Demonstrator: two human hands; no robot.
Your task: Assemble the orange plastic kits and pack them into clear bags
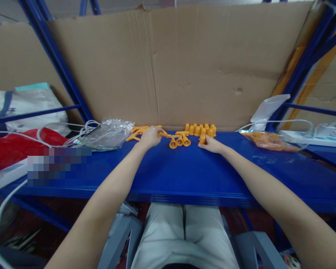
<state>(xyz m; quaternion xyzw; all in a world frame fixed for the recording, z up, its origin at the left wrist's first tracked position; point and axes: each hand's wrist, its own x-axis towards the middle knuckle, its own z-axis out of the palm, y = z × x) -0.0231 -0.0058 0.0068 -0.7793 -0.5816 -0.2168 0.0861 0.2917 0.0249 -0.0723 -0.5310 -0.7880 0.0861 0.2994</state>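
My left hand (151, 136) is closed on a thin orange rod part (165, 134) at the back of the blue shelf (184, 175). Three small orange bell-shaped pieces (179, 141) hang along that rod, just right of the hand. More orange stick-like parts (136, 131) lie behind and left of my left hand. My right hand (212, 144) pinches a single small orange cap (202, 139) on the shelf surface. Directly behind it stands a cluster of several orange caps (201, 129) against the cardboard.
A cardboard sheet (184, 63) backs the shelf. A clear plastic bag (108, 134) lies at the left, a bag of orange parts (264, 140) at the right. White cables (58, 130), a white power strip (308, 137), a red cloth (14, 147) and blue rack posts (58, 63) flank the area.
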